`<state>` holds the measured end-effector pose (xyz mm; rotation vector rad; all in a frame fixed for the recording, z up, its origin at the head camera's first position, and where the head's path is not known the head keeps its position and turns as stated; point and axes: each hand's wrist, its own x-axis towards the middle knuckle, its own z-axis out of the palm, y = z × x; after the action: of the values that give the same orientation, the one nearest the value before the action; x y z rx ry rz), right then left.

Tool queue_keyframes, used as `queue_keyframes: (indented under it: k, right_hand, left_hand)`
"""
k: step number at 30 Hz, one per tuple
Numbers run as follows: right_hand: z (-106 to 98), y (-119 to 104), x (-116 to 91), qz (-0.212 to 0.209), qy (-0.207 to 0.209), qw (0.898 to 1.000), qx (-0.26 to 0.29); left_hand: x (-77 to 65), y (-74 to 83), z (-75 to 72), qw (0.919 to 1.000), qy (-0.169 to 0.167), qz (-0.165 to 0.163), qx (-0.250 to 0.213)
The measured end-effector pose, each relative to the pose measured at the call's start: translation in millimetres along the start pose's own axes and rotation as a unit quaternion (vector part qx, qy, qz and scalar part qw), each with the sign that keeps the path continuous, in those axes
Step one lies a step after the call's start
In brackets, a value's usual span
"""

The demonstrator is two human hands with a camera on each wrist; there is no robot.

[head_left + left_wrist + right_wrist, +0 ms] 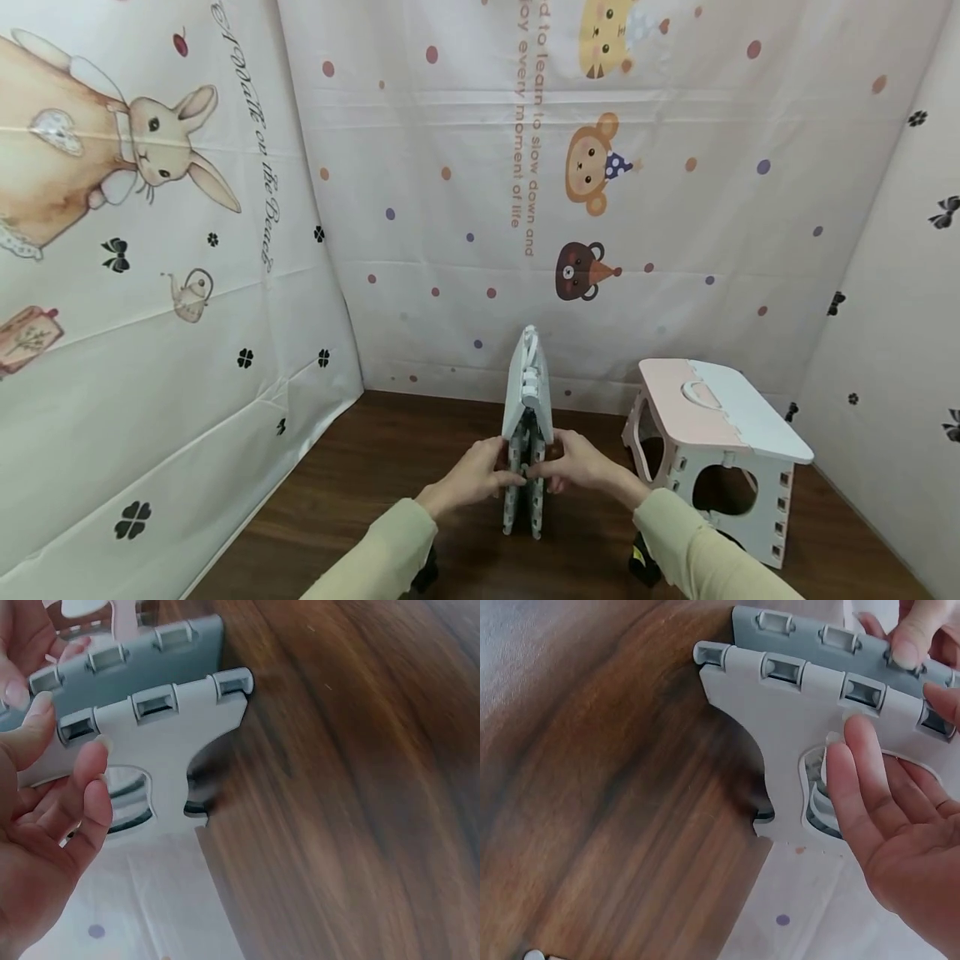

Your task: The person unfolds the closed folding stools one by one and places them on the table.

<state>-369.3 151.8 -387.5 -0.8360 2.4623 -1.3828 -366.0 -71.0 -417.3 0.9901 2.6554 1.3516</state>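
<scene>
A white and grey folding stool (517,404) stands folded on its edge on the dark wooden table, its two halves slightly apart at the bottom. My left hand (472,475) grips its left half, thumb at the near hinged edge and fingers against the outer face. On the other side my right hand (581,462) holds the right half the same way, the thumbs close together at the gap. Both wrist views show hinge knuckles along the leg panel (169,720) and a cut-out in the panel (776,727), the fingers lying over part of it.
To the right stands an unfolded stool (750,417) with a pink and white top, a handle and cut-out legs. Printed cloth (450,208) hangs behind and at both sides of the wooden table (330,500). A black and yellow object (642,560) shows beneath the right sleeve.
</scene>
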Motion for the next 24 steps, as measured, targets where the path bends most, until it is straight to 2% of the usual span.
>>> queue_keyframes:
  k: [5, 10, 15, 24]
  right_hand:
    - [-10.4, -0.5, -3.9, -0.002, 0.004, 1.000, -0.019]
    - [-22.1, 8.2, -13.9, -0.009, -0.007, 0.999, -0.038]
    - [-33.6, 14.5, -22.5, -0.006, 0.003, 0.999, -0.045]
    - [-42.2, 19.9, -29.8, 0.008, 0.013, 0.999, -0.035]
  left_hand:
    - [-0.7, -3.1, -5.6, 0.9999, 0.000, 0.009, 0.007]
    - [-2.5, -4.3, -5.9, 0.9996, -0.006, 0.012, 0.026]
    - [-3.0, -5.3, -9.0, 0.9987, 0.001, 0.017, 0.047]
    - [-7.2, -9.4, -18.8, 0.9982, 0.007, -0.008, 0.059]
